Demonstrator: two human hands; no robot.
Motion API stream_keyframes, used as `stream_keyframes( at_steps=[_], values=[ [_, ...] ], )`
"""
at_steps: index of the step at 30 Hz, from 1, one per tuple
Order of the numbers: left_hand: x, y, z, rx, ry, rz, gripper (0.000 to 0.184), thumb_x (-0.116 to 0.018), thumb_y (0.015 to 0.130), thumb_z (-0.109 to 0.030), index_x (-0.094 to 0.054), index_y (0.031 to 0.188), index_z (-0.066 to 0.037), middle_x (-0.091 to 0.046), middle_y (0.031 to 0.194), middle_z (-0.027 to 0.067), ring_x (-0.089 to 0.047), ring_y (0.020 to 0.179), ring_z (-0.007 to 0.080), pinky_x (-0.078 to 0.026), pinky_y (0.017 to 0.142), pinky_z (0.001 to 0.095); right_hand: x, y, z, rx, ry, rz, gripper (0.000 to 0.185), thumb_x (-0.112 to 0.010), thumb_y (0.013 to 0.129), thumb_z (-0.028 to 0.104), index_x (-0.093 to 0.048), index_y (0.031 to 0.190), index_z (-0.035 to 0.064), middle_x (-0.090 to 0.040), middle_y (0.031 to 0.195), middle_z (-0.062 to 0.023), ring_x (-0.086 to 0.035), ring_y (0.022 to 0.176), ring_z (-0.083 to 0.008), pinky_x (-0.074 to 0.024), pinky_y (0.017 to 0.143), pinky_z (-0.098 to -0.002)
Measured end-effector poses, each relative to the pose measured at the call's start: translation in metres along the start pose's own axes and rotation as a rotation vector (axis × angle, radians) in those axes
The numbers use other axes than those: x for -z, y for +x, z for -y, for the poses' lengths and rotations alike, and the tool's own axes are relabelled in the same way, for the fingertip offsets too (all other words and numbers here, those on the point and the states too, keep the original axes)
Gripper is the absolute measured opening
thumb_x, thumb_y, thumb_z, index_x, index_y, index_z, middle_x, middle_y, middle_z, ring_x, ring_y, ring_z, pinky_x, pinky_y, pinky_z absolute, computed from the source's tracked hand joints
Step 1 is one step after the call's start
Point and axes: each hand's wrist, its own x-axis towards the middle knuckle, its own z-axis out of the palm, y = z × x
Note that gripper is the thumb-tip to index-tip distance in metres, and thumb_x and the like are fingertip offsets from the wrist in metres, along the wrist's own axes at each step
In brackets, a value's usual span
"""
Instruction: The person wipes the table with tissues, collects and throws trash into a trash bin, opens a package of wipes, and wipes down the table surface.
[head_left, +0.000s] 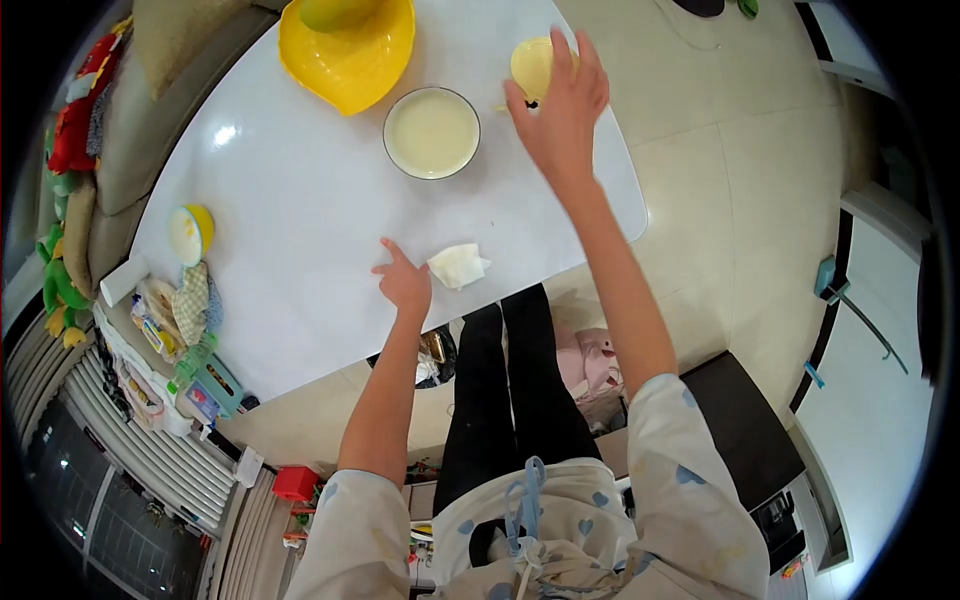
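My right hand [563,115] reaches over the table's far right side, with fingers spread around a pale yellow round object [532,68]. Thumb and fingertips lie at its edge; whether they grip it I cannot tell. A small dark spot shows beside the thumb. My left hand [405,284] is low over the near side of the table, fingers apart and holding nothing. Just right of it lies a crumpled white tissue [459,266]. Between and beyond the hands stands a glass bowl [432,133] of pale yellowish liquid.
A yellow leaf-shaped dish [350,78] holding a yellow-green fruit [338,12] is at the back. A small yellow cup [192,234] sits at the left. Packets and cloths [185,310] crowd the left edge. The white table [300,220] has a rounded right corner. A bin [432,357] stands below.
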Motion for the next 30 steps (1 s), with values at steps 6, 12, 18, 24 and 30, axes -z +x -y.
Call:
stream_keyframes(
  at_steps=[6, 12, 18, 24, 30],
  values=[
    [0.001, -0.002, 0.0, 0.027, -0.043, 0.021, 0.09, -0.068, 0.07, -0.029, -0.011, 0.136, -0.011, -0.042, 0.11, 0.0408, -0.059, 0.08, 0.038, -0.048, 0.071, 0.0389, 0.012, -0.194, 0.022, 0.029, 0.054, 0.498, 0.04, -0.053, 0.069, 0.005, -0.05, 0.109, 0.0016, -0.04, 0.125, -0.013, -0.034, 0.12, -0.0271, -0.0222, 0.099, -0.0496],
    [0.013, -0.006, -0.004, 0.029, -0.018, 0.035, 0.087, -0.067, 0.072, -0.025, -0.011, 0.136, -0.009, -0.036, 0.114, 0.0436, -0.061, 0.076, 0.0348, -0.047, 0.071, 0.0363, -0.009, -0.249, 0.031, 0.313, 0.094, 0.682, 0.037, -0.049, 0.072, 0.005, -0.051, 0.109, 0.0018, -0.038, 0.13, -0.011, -0.034, 0.122, -0.0243, -0.0298, 0.098, -0.0368],
    [0.022, -0.007, -0.001, 0.027, -0.025, 0.071, 0.089, -0.069, 0.069, -0.027, -0.012, 0.137, -0.014, -0.039, 0.113, 0.0412, -0.061, 0.076, 0.0349, -0.048, 0.07, 0.0351, -0.026, -0.231, 0.007, 0.295, 0.25, 0.743, 0.025, -0.053, 0.069, 0.009, -0.057, 0.094, 0.0031, -0.05, 0.115, -0.009, -0.044, 0.11, -0.025, -0.0364, 0.09, -0.0367],
    [0.019, -0.008, -0.002, 0.054, -0.007, 0.053, 0.089, -0.07, 0.069, -0.027, -0.013, 0.137, -0.013, -0.04, 0.112, 0.0412, -0.061, 0.075, 0.0333, -0.048, 0.067, 0.0354, 0.02, -0.151, -0.066, -0.222, -0.038, 0.186, 0.027, -0.063, 0.064, 0.004, -0.055, 0.089, 0.0067, -0.055, 0.106, -0.0088, -0.048, 0.101, -0.027, -0.0333, 0.086, -0.0401],
    [0.011, -0.007, 0.0, 0.048, -0.063, 0.031, 0.087, -0.07, 0.069, -0.023, -0.014, 0.136, -0.012, -0.038, 0.113, 0.0419, -0.061, 0.071, 0.0314, -0.048, 0.066, 0.0347, 0.008, -0.124, -0.142, -0.558, 0.05, 0.098, 0.025, -0.056, 0.068, -0.001, -0.052, 0.093, 0.0017, -0.05, 0.101, -0.0144, -0.044, 0.097, -0.0316, -0.0348, 0.086, -0.0403]
  ],
)
